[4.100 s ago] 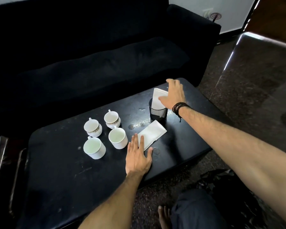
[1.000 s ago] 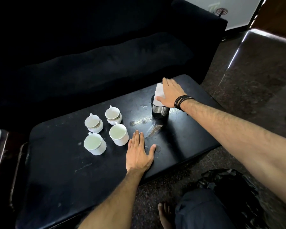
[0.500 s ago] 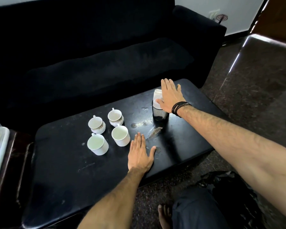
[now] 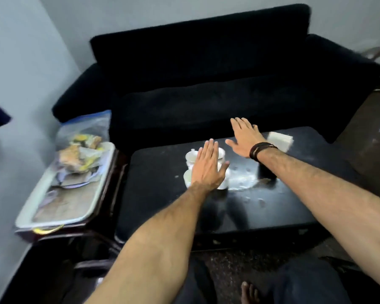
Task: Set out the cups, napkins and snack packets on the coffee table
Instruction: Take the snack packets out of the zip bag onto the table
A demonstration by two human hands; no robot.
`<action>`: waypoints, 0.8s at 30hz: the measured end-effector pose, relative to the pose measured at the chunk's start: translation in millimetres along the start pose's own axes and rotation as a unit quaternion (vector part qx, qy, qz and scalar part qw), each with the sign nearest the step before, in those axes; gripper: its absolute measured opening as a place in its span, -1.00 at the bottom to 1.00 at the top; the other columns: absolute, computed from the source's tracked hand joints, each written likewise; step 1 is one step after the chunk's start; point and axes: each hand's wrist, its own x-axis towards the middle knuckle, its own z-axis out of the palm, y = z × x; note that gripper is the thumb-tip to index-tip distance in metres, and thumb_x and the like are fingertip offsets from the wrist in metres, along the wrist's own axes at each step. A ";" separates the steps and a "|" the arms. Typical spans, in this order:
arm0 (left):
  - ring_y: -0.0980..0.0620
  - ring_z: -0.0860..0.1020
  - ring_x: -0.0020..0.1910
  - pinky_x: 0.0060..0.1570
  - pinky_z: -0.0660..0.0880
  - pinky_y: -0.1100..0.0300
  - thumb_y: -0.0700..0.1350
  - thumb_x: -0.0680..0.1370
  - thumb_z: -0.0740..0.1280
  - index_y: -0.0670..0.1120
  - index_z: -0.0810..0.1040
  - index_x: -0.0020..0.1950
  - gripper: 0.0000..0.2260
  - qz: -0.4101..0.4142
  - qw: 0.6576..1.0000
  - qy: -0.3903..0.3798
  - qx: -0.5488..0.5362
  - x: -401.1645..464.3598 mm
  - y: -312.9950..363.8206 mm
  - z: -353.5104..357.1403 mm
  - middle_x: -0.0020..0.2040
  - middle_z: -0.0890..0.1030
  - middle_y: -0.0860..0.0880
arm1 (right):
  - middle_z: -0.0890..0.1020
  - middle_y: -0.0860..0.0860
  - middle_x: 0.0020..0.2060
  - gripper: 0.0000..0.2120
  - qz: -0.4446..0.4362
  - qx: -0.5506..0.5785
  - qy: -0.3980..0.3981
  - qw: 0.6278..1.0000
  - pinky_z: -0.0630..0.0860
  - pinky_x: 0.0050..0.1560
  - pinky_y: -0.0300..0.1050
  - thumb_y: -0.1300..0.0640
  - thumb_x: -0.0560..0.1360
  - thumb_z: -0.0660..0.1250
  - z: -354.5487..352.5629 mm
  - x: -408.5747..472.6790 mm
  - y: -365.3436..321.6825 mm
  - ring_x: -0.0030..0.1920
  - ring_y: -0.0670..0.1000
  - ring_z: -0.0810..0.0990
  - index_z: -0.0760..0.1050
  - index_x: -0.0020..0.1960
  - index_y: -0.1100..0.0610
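Observation:
The frame is blurred by motion. Several white cups (image 4: pixel 189 157) stand grouped on the black coffee table (image 4: pixel 158 194). My left hand (image 4: pixel 207 168) hovers flat over them, fingers apart, holding nothing, and it hides most of them. My right hand (image 4: pixel 244 137), with a dark wristband, is spread open in the air beyond the cups. White napkins (image 4: pixel 280 139) show behind my right wrist, above the black mesh holder (image 4: pixel 266 173), which my forearm partly covers. A clear plastic bag of snack packets (image 4: pixel 81 148) lies on a tray at the left.
The pale tray (image 4: pixel 98 194) sits on a dark wooden side table (image 4: pixel 110 207) to the left of the coffee table. A black sofa (image 4: pixel 206 95) runs along the far side. My knees and a bare foot (image 4: pixel 249 292) are below the near edge.
The view has swung left, bringing the tray and bag into sight. My left hand has lifted off the table and moved over the cups. My right hand has left the napkin holder and moved left.

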 end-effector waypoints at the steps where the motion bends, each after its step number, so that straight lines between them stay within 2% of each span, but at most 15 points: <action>1: 0.01 -0.13 0.60 0.54 -0.23 0.10 0.23 0.64 -0.05 -0.17 -0.07 0.61 -0.32 -0.016 1.000 0.000 0.004 -6.3 -16.2 -12.0 0.62 -0.07 -0.10 | 0.09 0.11 0.56 -0.27 -0.013 0.008 -0.005 1.000 0.11 0.49 0.22 -0.09 0.58 0.20 1.9 2.0 -17.3 0.57 0.13 0.01 -0.04 0.58 0.18; 6: -0.02 -0.12 0.60 0.56 -0.18 0.07 0.19 0.64 0.02 -0.19 -0.07 0.60 -0.33 -0.126 0.991 0.000 0.036 -68.7 -122.3 -57.7 0.62 -0.05 -0.13 | 0.18 0.11 0.54 -0.28 -0.110 0.036 -0.023 0.993 0.21 0.44 0.20 -0.11 0.57 0.21 24.7 14.7 -137.4 0.55 0.13 0.10 -0.02 0.58 0.12; 10: -0.06 -0.09 0.60 0.56 -0.15 0.03 0.17 0.64 0.04 -0.19 -0.07 0.60 -0.33 -0.231 0.971 -0.008 0.052 -115.5 -206.6 -81.0 0.62 -0.04 -0.16 | 0.28 0.12 0.49 -0.30 -0.183 0.058 -0.055 0.980 0.30 0.41 0.15 -0.12 0.56 0.23 47.6 24.8 -231.2 0.50 0.15 0.21 0.05 0.56 0.12; 13: -0.08 -0.08 0.60 0.56 -0.12 0.02 0.19 0.64 0.02 -0.18 -0.06 0.60 -0.32 -0.298 0.953 -0.005 0.047 -138.7 -260.4 -89.0 0.62 -0.03 -0.16 | 0.31 0.13 0.46 -0.32 -0.204 0.093 -0.077 0.972 0.33 0.40 0.10 -0.12 0.55 0.25 67.6 34.3 -287.2 0.46 0.17 0.27 0.10 0.54 0.12; 18: -0.11 -0.17 0.59 0.52 -0.20 -0.04 0.26 0.63 -0.04 -0.13 -0.20 0.60 -0.29 -0.398 0.915 -0.061 0.016 -155.9 -327.4 -78.7 0.61 -0.17 -0.17 | 0.37 0.15 0.40 -0.32 -0.187 0.150 -0.119 0.964 0.38 0.33 0.10 -0.14 0.52 0.28 109.8 58.8 -350.7 0.41 0.18 0.34 0.16 0.50 0.15; 21: -0.16 -0.20 0.58 0.52 -0.22 -0.11 0.38 0.57 -0.16 -0.09 -0.17 0.61 -0.24 -0.434 0.895 -0.107 -0.017 -157.4 -342.4 -65.9 0.61 -0.20 -0.16 | 0.40 0.17 0.38 -0.33 -0.162 0.188 -0.135 0.959 0.40 0.33 0.09 -0.14 0.50 0.31 125.1 83.4 -373.7 0.39 0.18 0.38 0.20 0.48 0.16; 24: -0.17 -0.18 0.59 0.51 -0.20 -0.18 0.43 0.52 -0.25 -0.06 -0.11 0.61 -0.19 -0.450 0.887 -0.097 -0.021 -157.0 -344.8 -54.4 0.61 -0.15 -0.13 | 0.39 0.20 0.39 -0.29 -0.115 0.255 -0.142 0.949 0.39 0.34 0.03 -0.12 0.49 0.35 135.3 113.2 -394.2 0.38 0.19 0.40 0.20 0.47 0.21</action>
